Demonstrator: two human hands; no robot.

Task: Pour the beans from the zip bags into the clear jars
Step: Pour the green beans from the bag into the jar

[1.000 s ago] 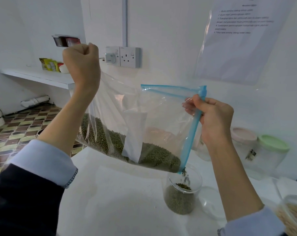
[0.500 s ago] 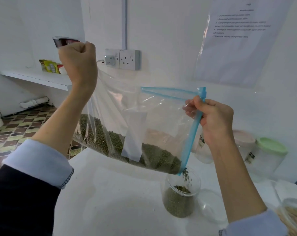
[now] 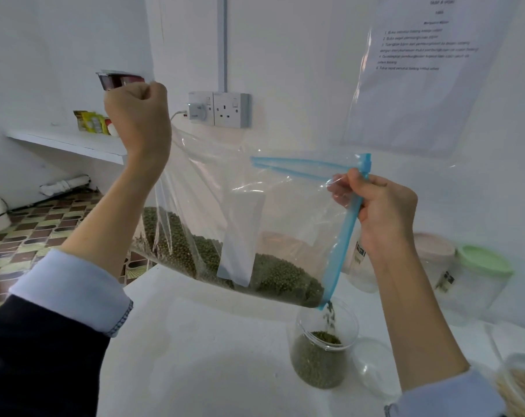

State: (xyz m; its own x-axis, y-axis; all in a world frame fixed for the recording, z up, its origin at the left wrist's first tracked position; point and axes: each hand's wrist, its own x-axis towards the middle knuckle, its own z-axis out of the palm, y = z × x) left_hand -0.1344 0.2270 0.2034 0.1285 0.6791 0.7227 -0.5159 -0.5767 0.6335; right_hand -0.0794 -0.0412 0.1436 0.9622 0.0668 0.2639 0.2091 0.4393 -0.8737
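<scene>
A large clear zip bag [image 3: 225, 182] with a blue zip strip hangs tilted above the white table [image 3: 195, 341]. Green beans [image 3: 273, 275] lie along its lower edge. My left hand [image 3: 138, 115] grips the bag's bottom corner, raised high at the left. My right hand [image 3: 381, 212] pinches the blue zip edge at the right, lower down. Beans stream from the bag's lowest open corner into a clear jar [image 3: 323, 353], which stands directly below and is over half full of green beans.
A clear lid [image 3: 372, 365] lies just right of the jar. Behind my right arm stand jars with pink [image 3: 433, 248] and green [image 3: 484, 260] lids. A container of pale grains [image 3: 520, 386] sits at the right edge. The table's left edge drops to a tiled floor.
The bean level in the jar has risen slightly as pouring continues. Both hands hold nearly the same pose, with the left raised a touch.
</scene>
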